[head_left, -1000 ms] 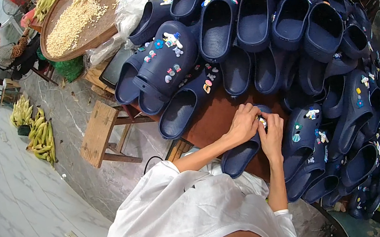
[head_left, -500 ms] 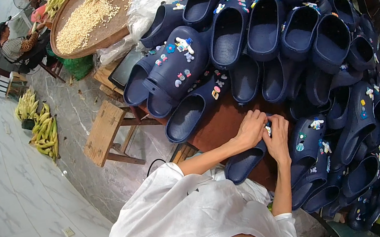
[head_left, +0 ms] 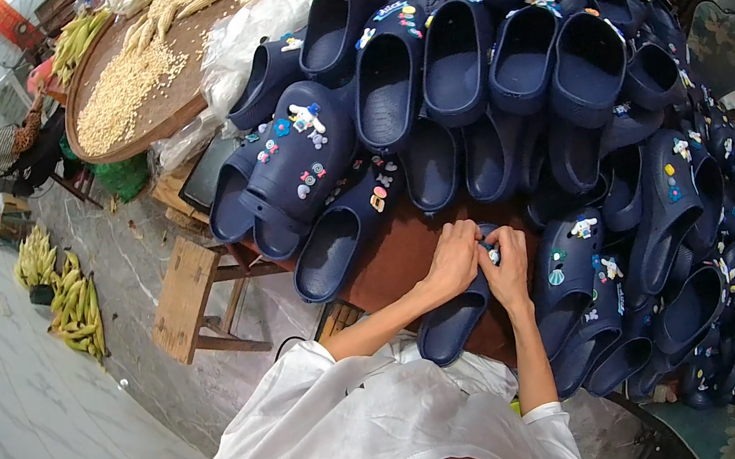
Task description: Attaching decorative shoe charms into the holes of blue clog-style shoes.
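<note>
A dark blue clog (head_left: pixel 451 325) lies on the brown table (head_left: pixel 393 259) in front of me. My left hand (head_left: pixel 453 259) grips its upper part from the left, fingers curled over it. My right hand (head_left: pixel 506 266) presses on the same upper part from the right, pinching something small that I cannot make out. A big heap of dark blue clogs (head_left: pixel 498 79) fills the table behind and to the right, several with small coloured charms (head_left: pixel 300 123) on top.
A wooden stool (head_left: pixel 188 300) stands on the tiled floor left of the table. A round tray of corn kernels (head_left: pixel 135 84) sits at upper left, a seated person (head_left: pixel 9 145) beside it. Corn cobs (head_left: pixel 64 293) lie on the floor at left.
The view has shifted slightly. Both hands stay on the same clog, with only small finger movements on its upper part.
</note>
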Demonstrator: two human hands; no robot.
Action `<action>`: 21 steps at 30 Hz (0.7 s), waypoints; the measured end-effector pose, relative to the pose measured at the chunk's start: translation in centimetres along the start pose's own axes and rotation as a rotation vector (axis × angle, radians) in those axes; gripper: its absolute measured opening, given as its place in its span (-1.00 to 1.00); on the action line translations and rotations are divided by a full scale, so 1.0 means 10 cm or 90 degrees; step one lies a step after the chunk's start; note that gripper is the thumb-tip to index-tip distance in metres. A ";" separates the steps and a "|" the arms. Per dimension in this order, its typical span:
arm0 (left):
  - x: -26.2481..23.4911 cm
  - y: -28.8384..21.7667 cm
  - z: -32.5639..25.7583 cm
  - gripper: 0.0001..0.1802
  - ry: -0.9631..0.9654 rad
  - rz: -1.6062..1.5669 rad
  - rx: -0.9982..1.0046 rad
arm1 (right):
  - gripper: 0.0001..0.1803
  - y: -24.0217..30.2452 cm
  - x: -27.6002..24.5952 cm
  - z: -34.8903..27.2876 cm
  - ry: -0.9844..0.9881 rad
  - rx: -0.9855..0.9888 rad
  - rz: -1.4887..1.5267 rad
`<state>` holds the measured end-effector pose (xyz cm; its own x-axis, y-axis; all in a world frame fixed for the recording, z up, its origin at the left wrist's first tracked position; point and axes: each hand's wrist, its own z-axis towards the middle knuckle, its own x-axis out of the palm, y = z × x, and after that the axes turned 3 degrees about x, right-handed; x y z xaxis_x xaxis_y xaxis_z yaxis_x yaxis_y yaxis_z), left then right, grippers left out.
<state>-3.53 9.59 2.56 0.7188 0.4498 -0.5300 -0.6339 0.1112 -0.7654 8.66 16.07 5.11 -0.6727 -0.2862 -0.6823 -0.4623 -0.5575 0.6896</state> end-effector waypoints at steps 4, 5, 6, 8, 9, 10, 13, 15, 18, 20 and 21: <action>-0.03 -0.05 0.04 -0.86 0.003 0.013 0.002 | -0.79 -0.02 0.00 0.00 -0.005 -0.013 0.010; -0.05 -0.07 0.05 -0.86 0.014 0.030 0.010 | -0.80 -0.02 0.00 -0.01 -0.008 -0.014 0.009; -0.05 -0.07 0.05 -0.86 0.017 0.026 0.020 | -0.80 -0.01 0.00 -0.01 -0.010 -0.015 0.006; -0.05 -0.05 0.04 -0.83 0.012 0.035 0.017 | -0.81 0.02 -0.01 0.00 -0.020 -0.015 0.007; -0.04 -0.04 0.05 -0.82 0.017 0.039 0.020 | -0.81 0.01 -0.01 0.01 -0.012 -0.020 0.007; -0.05 -0.03 0.04 -0.82 0.020 0.039 0.024 | -0.81 0.01 -0.01 0.01 -0.002 -0.025 0.009; -0.04 -0.03 0.04 -0.80 0.015 0.049 0.020 | -0.81 0.00 0.00 0.01 0.001 -0.029 0.014; -0.03 -0.04 0.06 -0.77 0.015 0.048 0.011 | -0.81 0.00 -0.01 0.01 -0.005 -0.035 0.016; 0.00 0.00 0.05 -0.74 0.024 0.052 0.005 | -0.81 0.00 -0.02 0.01 0.007 -0.019 0.017; 0.00 -0.02 0.05 -0.73 0.025 0.040 0.003 | -0.81 -0.02 0.00 0.02 -0.011 -0.037 0.030; 0.00 -0.02 0.06 -0.72 0.023 0.029 -0.004 | -0.81 -0.03 -0.01 0.02 -0.017 -0.035 0.028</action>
<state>-3.60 10.05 2.95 0.6994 0.4216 -0.5771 -0.6644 0.0859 -0.7424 8.75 16.44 5.04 -0.7070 -0.2918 -0.6442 -0.3996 -0.5868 0.7043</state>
